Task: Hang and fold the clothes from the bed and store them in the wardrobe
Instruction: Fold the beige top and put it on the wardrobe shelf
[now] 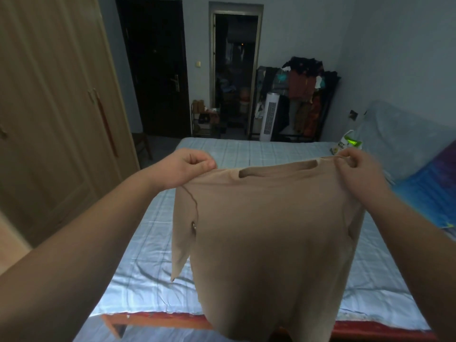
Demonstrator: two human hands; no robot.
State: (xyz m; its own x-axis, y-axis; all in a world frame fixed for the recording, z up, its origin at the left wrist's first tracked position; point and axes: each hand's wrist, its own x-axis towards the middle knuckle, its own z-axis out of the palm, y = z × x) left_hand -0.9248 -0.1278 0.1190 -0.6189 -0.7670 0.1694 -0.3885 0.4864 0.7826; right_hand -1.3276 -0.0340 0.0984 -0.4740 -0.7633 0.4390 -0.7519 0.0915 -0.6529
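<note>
The shirt (266,230) hangs at the centre, over the near half of the bed (153,233), its neckline turned toward 12 o'clock. The left hand (190,169) pinches its shoulder at 10 o'clock, the right hand (357,171) the other shoulder at 2 o'clock. The wardrobe (56,107) stands at 9 o'clock, beside the bed. Beyond the bed's far edge, at 12 o'clock, a doorway (235,70) opens, with a closed door (153,70) just to its left at 11 o'clock. A clothes rack (306,95) stands at 1 o'clock against the far wall, a tower fan (270,117) before it. A bag (348,144) lies on the bed's far right corner, behind the right hand. A blanket (429,188) lies on the bed at 3 o'clock.
</note>
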